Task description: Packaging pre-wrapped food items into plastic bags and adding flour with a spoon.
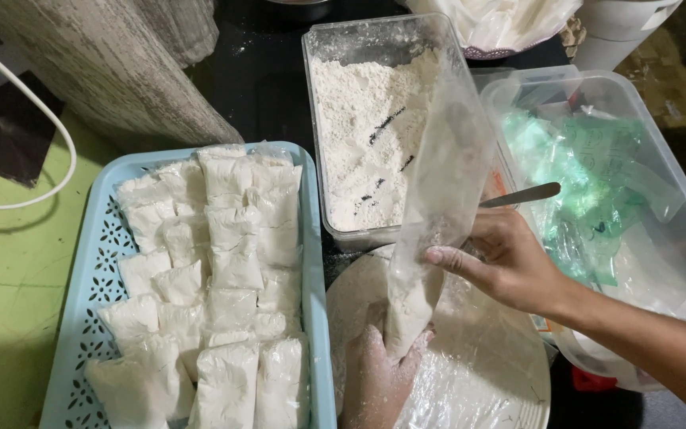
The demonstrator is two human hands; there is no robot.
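Fingers of the left hand [379, 373] and right hand [510, 262] are closed around a part-filled bag [430, 238] held over the plate [502, 373], while many filled packets [216, 278] are already laid in the basket [81, 302] and flour [367, 135] is left in the tub [315, 56].

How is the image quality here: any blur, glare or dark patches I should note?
Head view: the upright clear bag is smeared by motion blur; the packets in the blue basket are sharp; the flour tub is bright, nearly washed out; the top and right edges fall into shadow; slight wide-angle bending at the borders. The left hand and right hand are well lit.
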